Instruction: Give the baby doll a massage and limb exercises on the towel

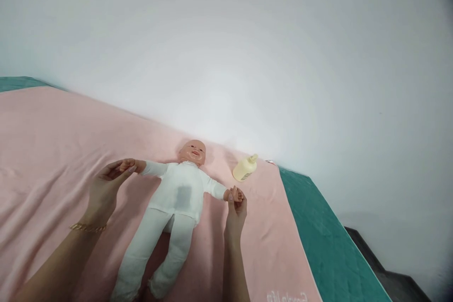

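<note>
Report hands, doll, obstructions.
Left hand and right hand each holding a doll hand, arms spread. Bottle beside doll, near right hand, touching neither.

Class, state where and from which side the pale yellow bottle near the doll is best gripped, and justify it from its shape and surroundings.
Grip the bottle around its broad body, below the narrower top, probably from the right, since the doll lies to its left.

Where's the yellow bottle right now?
Head view, right of centre: the yellow bottle stands on the pink cloth, just beyond the doll's hand held by the right hand.
</note>
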`<act>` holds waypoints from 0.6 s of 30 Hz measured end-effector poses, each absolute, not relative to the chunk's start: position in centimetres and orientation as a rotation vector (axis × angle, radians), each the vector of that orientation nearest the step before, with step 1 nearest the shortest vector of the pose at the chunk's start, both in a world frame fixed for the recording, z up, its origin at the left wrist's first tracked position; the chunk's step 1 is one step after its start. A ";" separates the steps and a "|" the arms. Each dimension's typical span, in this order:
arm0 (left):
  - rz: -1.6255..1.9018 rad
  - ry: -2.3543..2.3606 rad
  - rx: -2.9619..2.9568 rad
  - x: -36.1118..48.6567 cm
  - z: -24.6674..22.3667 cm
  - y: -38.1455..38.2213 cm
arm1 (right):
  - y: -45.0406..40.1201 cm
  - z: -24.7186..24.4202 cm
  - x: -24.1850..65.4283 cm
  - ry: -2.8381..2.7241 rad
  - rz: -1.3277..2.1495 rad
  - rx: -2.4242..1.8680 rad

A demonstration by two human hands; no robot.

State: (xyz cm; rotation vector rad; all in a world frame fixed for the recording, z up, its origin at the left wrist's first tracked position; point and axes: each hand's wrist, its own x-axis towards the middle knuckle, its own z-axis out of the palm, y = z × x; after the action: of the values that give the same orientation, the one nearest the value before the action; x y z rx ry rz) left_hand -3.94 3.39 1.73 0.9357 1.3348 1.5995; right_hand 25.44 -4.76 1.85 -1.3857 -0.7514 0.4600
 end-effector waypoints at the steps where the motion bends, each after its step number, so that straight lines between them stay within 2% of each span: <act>1: 1.610 1.316 0.922 -3.8 2.0 3.9 | -4.4 2.1 25.6 -0.747 0.460 -1.387; 8: 1.529 1.191 0.963 -2.0 3.3 9.5 | -0.2 4.5 26.2 -0.790 0.444 -1.364; 18: 1.322 1.266 1.049 2.8 0.6 16.6 | 5.6 5.5 23.8 -0.858 0.401 -1.365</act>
State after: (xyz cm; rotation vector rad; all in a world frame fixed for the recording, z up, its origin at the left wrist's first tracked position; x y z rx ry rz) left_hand 2.80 16.56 0.58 1.0489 1.2660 1.3224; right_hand 23.76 5.58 5.48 -1.3652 -0.8582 0.4008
